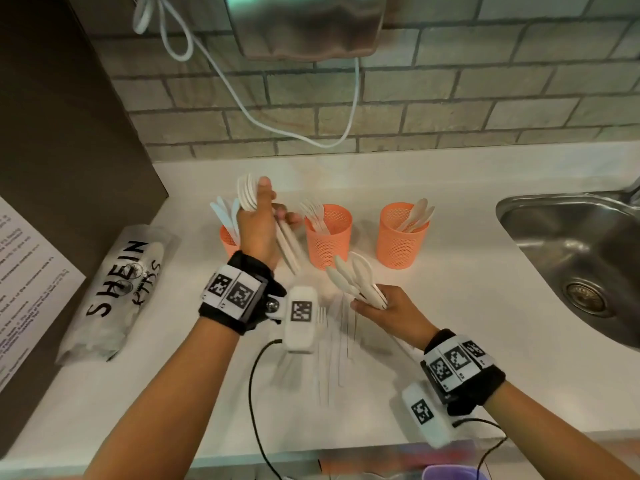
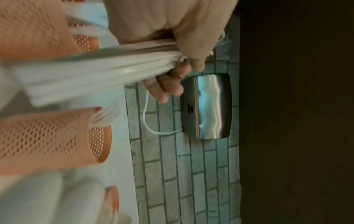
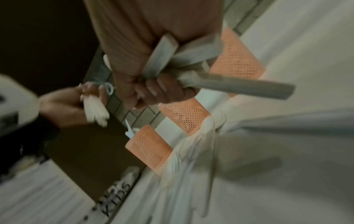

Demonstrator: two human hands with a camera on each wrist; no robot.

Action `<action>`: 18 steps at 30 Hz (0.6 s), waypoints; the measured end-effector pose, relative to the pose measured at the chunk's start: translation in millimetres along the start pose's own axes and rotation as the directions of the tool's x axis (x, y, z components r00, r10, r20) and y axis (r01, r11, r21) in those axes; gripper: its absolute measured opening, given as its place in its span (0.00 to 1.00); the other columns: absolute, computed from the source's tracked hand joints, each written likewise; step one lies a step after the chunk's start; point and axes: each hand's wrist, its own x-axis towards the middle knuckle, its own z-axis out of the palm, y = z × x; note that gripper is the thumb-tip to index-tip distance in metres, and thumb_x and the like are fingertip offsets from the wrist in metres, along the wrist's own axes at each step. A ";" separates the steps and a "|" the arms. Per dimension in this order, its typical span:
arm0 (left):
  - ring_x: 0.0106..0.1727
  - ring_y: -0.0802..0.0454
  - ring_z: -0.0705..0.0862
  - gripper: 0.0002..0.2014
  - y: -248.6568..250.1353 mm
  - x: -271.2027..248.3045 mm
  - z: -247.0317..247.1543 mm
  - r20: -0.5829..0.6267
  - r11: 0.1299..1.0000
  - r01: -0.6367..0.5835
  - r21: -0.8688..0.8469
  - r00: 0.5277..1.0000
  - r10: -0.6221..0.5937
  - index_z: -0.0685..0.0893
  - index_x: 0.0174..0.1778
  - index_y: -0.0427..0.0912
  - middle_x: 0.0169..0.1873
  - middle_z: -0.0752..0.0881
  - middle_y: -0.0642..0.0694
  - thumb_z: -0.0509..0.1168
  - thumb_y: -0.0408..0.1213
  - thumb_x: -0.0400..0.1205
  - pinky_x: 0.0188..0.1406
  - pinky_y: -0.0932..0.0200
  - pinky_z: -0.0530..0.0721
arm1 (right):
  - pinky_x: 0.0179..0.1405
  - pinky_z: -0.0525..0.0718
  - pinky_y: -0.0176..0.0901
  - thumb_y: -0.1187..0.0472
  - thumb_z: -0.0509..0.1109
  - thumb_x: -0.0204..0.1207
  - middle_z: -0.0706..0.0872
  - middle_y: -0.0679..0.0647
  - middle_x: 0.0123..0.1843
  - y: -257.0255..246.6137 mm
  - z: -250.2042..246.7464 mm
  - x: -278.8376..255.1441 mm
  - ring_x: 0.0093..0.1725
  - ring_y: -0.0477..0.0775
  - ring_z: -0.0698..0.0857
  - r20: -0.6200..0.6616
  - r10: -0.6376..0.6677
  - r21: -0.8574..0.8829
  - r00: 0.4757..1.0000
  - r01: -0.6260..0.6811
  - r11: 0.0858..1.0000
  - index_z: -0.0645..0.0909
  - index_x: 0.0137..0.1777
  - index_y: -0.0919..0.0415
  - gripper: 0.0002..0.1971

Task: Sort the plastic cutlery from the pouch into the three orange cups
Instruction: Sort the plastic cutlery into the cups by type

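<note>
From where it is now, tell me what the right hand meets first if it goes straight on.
Probably the middle orange cup holding forks; the right hand and its spoons point toward it, though depth is uncertain.

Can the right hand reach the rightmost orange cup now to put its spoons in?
Probably yes. The right hand holds a bunch of spoons just in front of the rightmost orange cup, and nothing stands between them; the cup's open top has room beside the spoons already inside.
</note>
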 end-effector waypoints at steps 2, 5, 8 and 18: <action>0.14 0.59 0.71 0.10 3.0 2.7 -9.8 0.041 0.992 0.005 0.126 0.999 -0.010 0.75 0.36 0.44 0.12 0.71 0.55 0.62 0.41 0.83 0.19 0.65 0.77 | 0.19 0.66 0.32 0.60 0.71 0.75 0.68 0.44 0.20 -2.6 -4.4 -4.7 0.18 0.41 0.66 0.115 0.072 0.222 0.991 -0.096 0.970 0.69 0.32 0.59 0.15; 0.12 0.60 0.65 0.06 -11.8 -1.6 -23.7 0.192 0.932 0.076 0.355 0.970 -0.152 0.81 0.40 0.44 0.14 0.69 0.55 0.62 0.31 0.81 0.13 0.71 0.65 | 0.22 0.75 0.34 0.43 0.76 0.65 0.67 0.44 0.19 -6.1 -9.8 -7.2 0.18 0.42 0.67 0.305 0.054 0.480 0.951 -0.202 0.853 0.70 0.34 0.58 0.22; 0.12 0.62 0.63 0.07 -35.4 -16.0 -28.8 0.322 0.869 0.129 0.477 0.895 -0.310 0.83 0.46 0.44 0.16 0.73 0.56 0.63 0.29 0.80 0.12 0.72 0.61 | 0.21 0.74 0.31 0.33 0.79 0.53 0.66 0.42 0.19 -10.8 -11.2 -3.6 0.18 0.40 0.65 0.439 -0.016 0.631 0.898 -0.295 0.718 0.73 0.31 0.54 0.27; 0.11 0.59 0.72 0.10 -57.3 -51.2 1.9 0.524 0.866 0.376 0.328 0.691 -0.498 0.79 0.37 0.38 0.09 0.72 0.50 0.59 0.37 0.83 0.13 0.69 0.64 | 0.13 0.68 0.25 0.50 0.77 0.68 0.74 0.41 0.17 -24.3 -6.8 0.7 0.13 0.36 0.68 0.666 -0.219 0.698 0.713 -0.491 0.522 0.85 0.38 0.53 0.08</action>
